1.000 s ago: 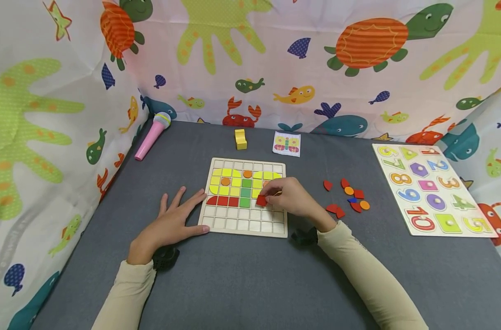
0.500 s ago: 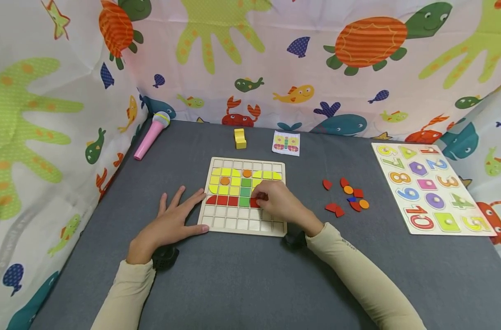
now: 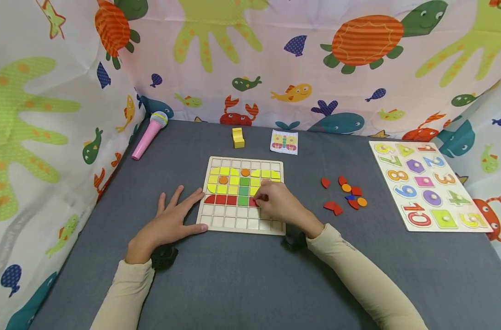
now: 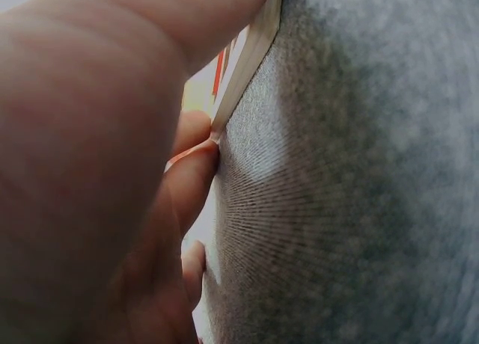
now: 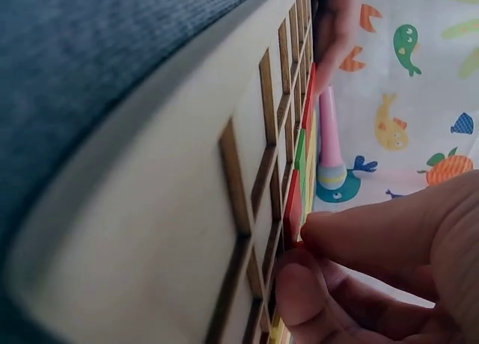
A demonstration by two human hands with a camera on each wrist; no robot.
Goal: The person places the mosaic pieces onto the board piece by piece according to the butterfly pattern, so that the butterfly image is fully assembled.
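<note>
A wooden grid board (image 3: 225, 222) lies on the grey cloth, with yellow, orange, green and red tiles in its cells. My left hand (image 3: 172, 217) is spread flat, fingertips and thumb on the board's left edge. Over the right half of the board, my right hand (image 3: 282, 200) pinches a red tile (image 5: 293, 209) between thumb and index finger. This tile sits beside the bottom of the green column (image 3: 244, 192), level with the row of red tiles (image 3: 220, 200) across from it. The fingers hide part of it and some yellow tiles.
Several loose red, orange and blue pieces (image 3: 346, 188) lie right of the board. Behind it are a butterfly pattern card (image 3: 284, 142) and a yellow block (image 3: 238, 138). A pink toy microphone (image 3: 147, 140) lies back left; a number puzzle board (image 3: 428, 188) lies far right.
My right hand has moved left with the red tile and brought it down beside the green column. My left hand has stayed on the board's edge. The head view has shifted slightly.
</note>
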